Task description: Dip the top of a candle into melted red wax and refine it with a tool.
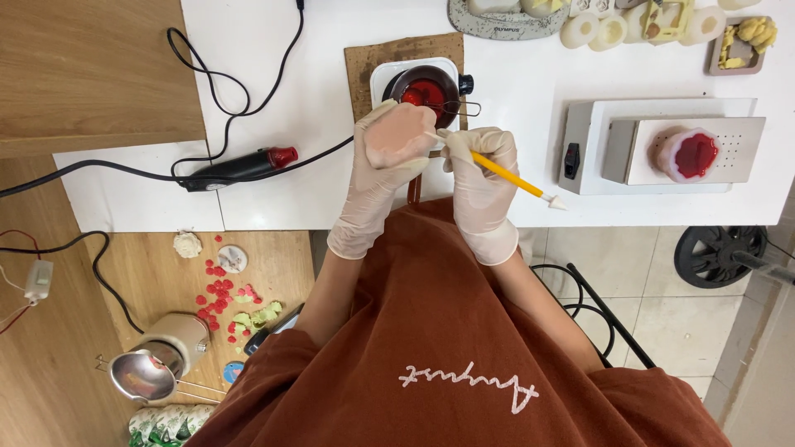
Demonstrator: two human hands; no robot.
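While gloved left hand (pixel 383 161) fingers are wrapped round pale pink mould (pixel 400 135), yellow-handled tool (pixel 505 175) is pinched by right hand (pixel 480 178) fingers, tip laid on mould edge. Mould is held above desk (pixel 265 74) front edge, just before small pot of red wax (pixel 426 87) on hotplate. Black heat gun (pixel 236 168) is seen left, second heater with red-filled mould (pixel 694 154) right.
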